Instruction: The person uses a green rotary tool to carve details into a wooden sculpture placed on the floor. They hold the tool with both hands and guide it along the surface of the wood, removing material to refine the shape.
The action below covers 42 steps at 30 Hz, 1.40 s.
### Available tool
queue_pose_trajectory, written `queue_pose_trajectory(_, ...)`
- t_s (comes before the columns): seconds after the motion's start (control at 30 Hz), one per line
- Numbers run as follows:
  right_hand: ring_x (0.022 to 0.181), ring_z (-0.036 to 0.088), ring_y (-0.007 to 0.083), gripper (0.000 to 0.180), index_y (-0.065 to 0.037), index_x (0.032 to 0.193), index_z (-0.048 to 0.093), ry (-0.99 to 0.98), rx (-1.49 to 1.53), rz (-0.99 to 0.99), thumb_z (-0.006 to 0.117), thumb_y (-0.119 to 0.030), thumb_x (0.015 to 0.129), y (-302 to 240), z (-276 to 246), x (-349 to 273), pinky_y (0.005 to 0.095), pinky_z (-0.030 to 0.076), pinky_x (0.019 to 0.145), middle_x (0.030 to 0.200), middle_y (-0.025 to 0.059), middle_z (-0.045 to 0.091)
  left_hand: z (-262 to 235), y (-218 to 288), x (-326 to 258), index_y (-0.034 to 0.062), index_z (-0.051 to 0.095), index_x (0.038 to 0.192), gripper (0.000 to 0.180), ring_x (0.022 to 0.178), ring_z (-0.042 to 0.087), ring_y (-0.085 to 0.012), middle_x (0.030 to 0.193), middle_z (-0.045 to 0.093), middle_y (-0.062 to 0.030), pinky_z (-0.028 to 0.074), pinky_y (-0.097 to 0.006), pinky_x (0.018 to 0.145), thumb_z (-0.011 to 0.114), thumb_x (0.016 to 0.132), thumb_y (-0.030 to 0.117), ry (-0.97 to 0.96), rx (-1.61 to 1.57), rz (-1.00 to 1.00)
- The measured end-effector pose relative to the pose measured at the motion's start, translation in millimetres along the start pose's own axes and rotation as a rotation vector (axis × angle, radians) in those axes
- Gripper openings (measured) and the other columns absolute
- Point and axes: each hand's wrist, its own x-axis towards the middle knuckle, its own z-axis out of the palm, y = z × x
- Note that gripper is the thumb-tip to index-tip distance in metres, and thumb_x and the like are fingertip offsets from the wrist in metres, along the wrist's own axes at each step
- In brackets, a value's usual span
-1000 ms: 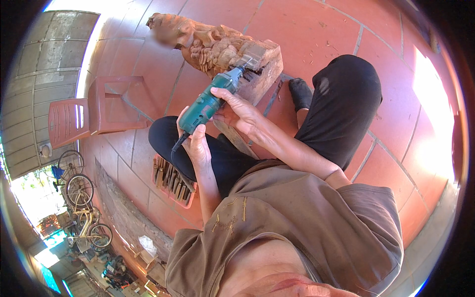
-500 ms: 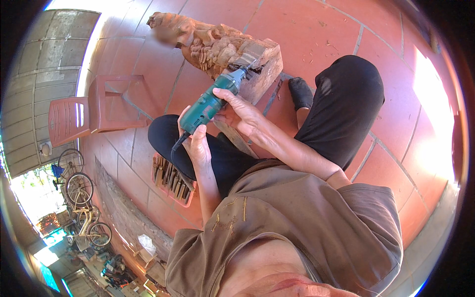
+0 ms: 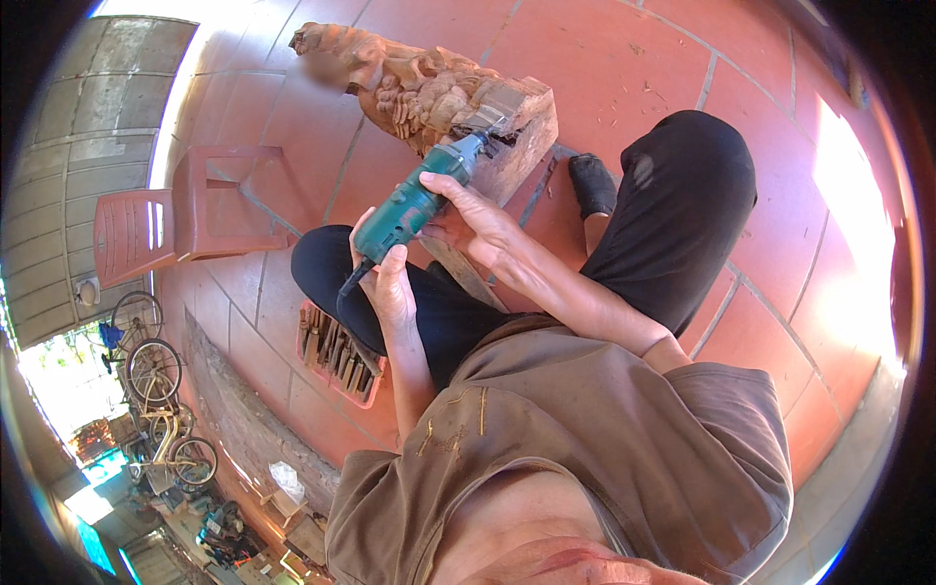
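A green die grinder (image 3: pixel 400 216) is held between both my hands, its grey nose pointing up and to the right. My left hand (image 3: pixel 384 283) wraps the rear end, where a dark cord comes out. My right hand (image 3: pixel 468 219) grips the body near the front, thumb on top. The tool's tip meets a dark, cut area at the near end of a carved wooden sculpture (image 3: pixel 429 93). That sculpture lies on its side on the tiles, with dense relief along its length and a plain block end. Whether the bit is spinning cannot be made out.
A pink tray of wood-handled chisels (image 3: pixel 339 356) sits beside my left knee. A reddish plastic chair (image 3: pixel 229 210) stands to the left. Bicycles (image 3: pixel 156 370) are farther left. Wood chips (image 3: pixel 639 49) dot the red tiled floor (image 3: pixel 595 58). My bent legs flank the work.
Almost nothing differs. Both hands keep the grinder at the same end of the sculpture, and the view has shifted very slightly.
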Motion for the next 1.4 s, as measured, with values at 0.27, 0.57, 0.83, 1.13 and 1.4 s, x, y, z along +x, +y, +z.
queue_pose_trajectory(0.27, 0.098, 0.066, 0.0185, 0.042, -0.011, 0.114, 0.058, 0.0, -0.013, -0.01, 0.079, -0.03, 0.083, -1.4, 3.2, 0.4, 0.0366, 0.053, 0.089, 0.106, 0.005, 0.067, 3.0, -0.1, 1.1, -0.0002, 0.047, 0.134, 0.065, 0.114, 0.054, -0.0202, 0.122, 0.054, -0.0103, 0.039, -0.037, 0.106, 0.078, 0.079, 0.018, 0.005, -0.001, 0.003)
queue_pose_trajectory(0.57, 0.098, 0.066, 0.0178, 0.038, -0.013, 0.112, 0.058, -0.005, 0.007, -0.03, 0.078, -0.028, 0.084, -0.4, 0.6, -0.1, 0.0386, 0.053, 0.09, 0.103, 0.0036, 0.067, 1.5, 0.9, 2.6, 0.0006, 0.047, 0.135, 0.065, 0.115, 0.054, -0.0207, 0.122, 0.055, -0.0103, 0.039, -0.038, 0.107, 0.078, 0.079, 0.016, -0.01, -0.015, -0.007)
queue_pose_trajectory(0.83, 0.092, 0.067, 0.0175, 0.034, -0.013, 0.109, 0.056, 0.007, 0.047, -0.029, 0.077, -0.025, 0.085, 1.0, 1.7, -1.8, 0.0361, 0.055, 0.079, 0.099, 0.0029, 0.066, 2.1, 4.4, 0.9, 0.0006, 0.047, 0.135, 0.066, 0.113, 0.055, -0.02, 0.121, 0.055, -0.0106, 0.041, -0.037, 0.105, 0.078, 0.079, 0.015, -0.008, -0.02, -0.037)
queue_pose_trajectory(1.13, 0.1, 0.065, 0.0186, 0.038, -0.012, 0.112, 0.058, 0.011, 0.001, 0.0, 0.077, -0.028, 0.085, -2.0, 3.5, -2.1, 0.037, 0.053, 0.089, 0.107, 0.0046, 0.066, 4.1, 3.0, 1.9, 0.0003, 0.047, 0.135, 0.065, 0.114, 0.054, -0.0202, 0.121, 0.055, -0.0106, 0.04, -0.037, 0.105, 0.078, 0.08, 0.016, -0.001, -0.015, 0.009)
queue_pose_trajectory(1.4, 0.1, 0.065, 0.0189, 0.038, -0.012, 0.113, 0.058, -0.006, -0.005, -0.01, 0.078, -0.028, 0.084, -1.0, 1.3, 2.5, 0.037, 0.052, 0.089, 0.106, 0.0045, 0.066, -1.5, -0.5, 2.9, 0.0003, 0.047, 0.135, 0.066, 0.115, 0.053, -0.0203, 0.121, 0.054, -0.0105, 0.039, -0.038, 0.106, 0.078, 0.079, 0.018, 0.006, -0.003, -0.007)
